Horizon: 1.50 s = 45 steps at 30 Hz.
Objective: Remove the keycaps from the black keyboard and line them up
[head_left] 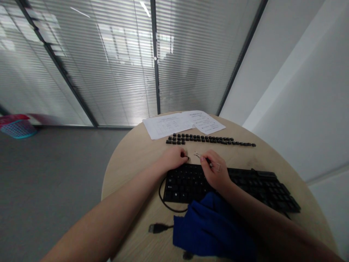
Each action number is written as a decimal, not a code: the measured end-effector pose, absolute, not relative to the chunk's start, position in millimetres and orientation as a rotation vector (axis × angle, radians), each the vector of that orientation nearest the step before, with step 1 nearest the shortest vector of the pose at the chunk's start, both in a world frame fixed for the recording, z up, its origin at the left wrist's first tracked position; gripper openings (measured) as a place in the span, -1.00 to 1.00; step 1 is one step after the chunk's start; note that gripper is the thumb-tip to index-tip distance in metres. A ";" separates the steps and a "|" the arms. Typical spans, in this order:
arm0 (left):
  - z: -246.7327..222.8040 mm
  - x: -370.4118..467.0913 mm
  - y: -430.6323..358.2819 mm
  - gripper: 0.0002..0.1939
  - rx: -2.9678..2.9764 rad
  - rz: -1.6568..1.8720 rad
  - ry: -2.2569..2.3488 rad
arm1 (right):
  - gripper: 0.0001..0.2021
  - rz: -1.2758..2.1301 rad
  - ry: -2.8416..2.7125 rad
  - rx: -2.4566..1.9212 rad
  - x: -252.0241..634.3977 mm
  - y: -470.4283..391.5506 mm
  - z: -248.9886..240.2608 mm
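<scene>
My left hand (173,157) is closed just beyond the top left edge of a black keyboard (182,183), pinching a small black keycap (187,157). My right hand (216,171) is over the middle of the keyboard, its fingers wrapped round a wire keycap puller (197,154). The puller's thin metal prongs point left toward the keycap, apart from it. Several loose black keycaps (203,138) lie in rows on the table beyond both hands. My right hand and forearm hide part of the keys.
A blue cloth (212,229) lies against the keyboard's near side. A cable with a USB plug (158,228) comes out beside it. Printed papers (169,125) lie at the far edge of the round wooden table (122,174). A blue and pink basket (18,127) stands on the floor.
</scene>
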<state>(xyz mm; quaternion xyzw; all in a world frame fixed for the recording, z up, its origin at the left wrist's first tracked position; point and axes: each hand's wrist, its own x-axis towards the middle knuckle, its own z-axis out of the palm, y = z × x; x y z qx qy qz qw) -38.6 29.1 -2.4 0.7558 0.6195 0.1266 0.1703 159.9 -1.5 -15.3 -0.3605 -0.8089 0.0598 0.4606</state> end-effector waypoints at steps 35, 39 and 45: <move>-0.7 -60.6 39.9 -0.76 2.304 0.263 1.691 | -0.82 0.036 -2.670 -1.440 125.9 64.3 -1.1; 2.7 -60.6 37.2 -0.78 2.304 0.252 1.688 | -0.80 -0.036 -2.693 -1.450 121.9 73.3 0.8; 7.0 -61.6 34.6 -0.75 2.331 0.258 1.664 | -0.75 -0.133 -2.658 -1.482 115.2 95.6 -0.2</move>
